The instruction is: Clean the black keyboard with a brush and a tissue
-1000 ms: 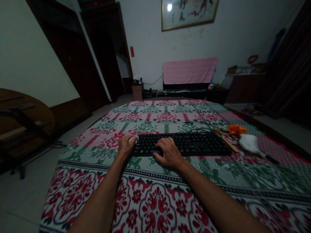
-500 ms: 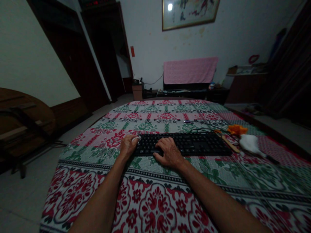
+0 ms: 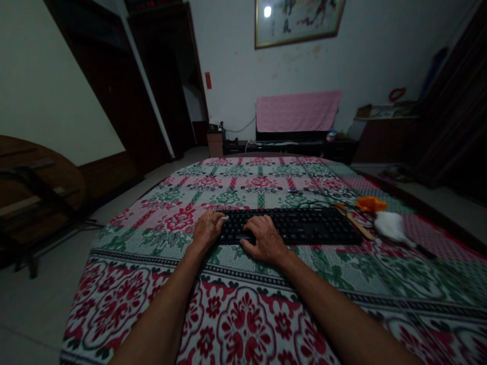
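Note:
A black keyboard (image 3: 312, 225) lies flat on the patterned tablecloth in front of me. Over its left end is my left hand (image 3: 208, 227), fingers pinched on a small white wad (image 3: 225, 218) that looks like tissue or cloth and is mostly hidden by the fingers. My right hand (image 3: 263, 237) rests on the keys left of the middle, fingers lying across them and thumb apart near the front edge. It holds nothing that I can see.
Right of the keyboard lie a wooden-handled brush (image 3: 359, 225), a crumpled orange cloth (image 3: 372, 204) and a white-headed duster or brush (image 3: 390, 226) with a dark handle. A pen (image 3: 292, 191) and the keyboard's cable lie behind. A folded round table (image 3: 41, 177) stands at left.
My left hand has shifted slightly right and inward over the keyboard's left end, carrying the white wad along. My right hand stays put on the keys.

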Tool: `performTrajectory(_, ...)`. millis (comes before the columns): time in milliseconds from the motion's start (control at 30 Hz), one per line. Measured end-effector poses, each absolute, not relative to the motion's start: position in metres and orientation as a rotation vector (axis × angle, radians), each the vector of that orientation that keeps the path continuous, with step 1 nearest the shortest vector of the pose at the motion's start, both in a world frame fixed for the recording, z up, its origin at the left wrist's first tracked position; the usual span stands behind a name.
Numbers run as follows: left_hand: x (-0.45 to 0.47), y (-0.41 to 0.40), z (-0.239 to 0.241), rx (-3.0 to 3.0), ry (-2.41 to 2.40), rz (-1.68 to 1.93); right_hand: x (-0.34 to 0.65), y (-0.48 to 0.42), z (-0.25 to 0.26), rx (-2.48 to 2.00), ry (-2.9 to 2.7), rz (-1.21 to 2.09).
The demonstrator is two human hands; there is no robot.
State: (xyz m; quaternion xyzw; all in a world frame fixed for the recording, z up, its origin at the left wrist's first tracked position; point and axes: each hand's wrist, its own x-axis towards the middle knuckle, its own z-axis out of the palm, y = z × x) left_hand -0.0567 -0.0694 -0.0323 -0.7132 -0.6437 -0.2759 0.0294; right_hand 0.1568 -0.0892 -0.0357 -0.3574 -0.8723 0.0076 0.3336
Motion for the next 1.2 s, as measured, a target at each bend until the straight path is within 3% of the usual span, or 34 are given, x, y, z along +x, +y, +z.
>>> performTrajectory(500,-0.061,-0.07,-0.031,-2.243,-2.015,-0.82,0.157,-0.09,-0.035,-0.938,-2.282,0.01)
performTrajectory(767,-0.074,-0.069,-0.03,-2.257,-2.076,-1.008,0.157,-0.088,-0.037,-0.921,-2.266,0.02)
performTrajectory(967,-0.068,-0.07,-0.026,-2.451,-1.937,-0.893,0.157,-0.088,-0.038,-0.919,-2.269,0.017)
performTrajectory(1200,-0.077,-0.075,-0.026,-2.364,-2.191,-1.347,0.157,-0.089,-0.036,-0.928,-2.27,0.012)
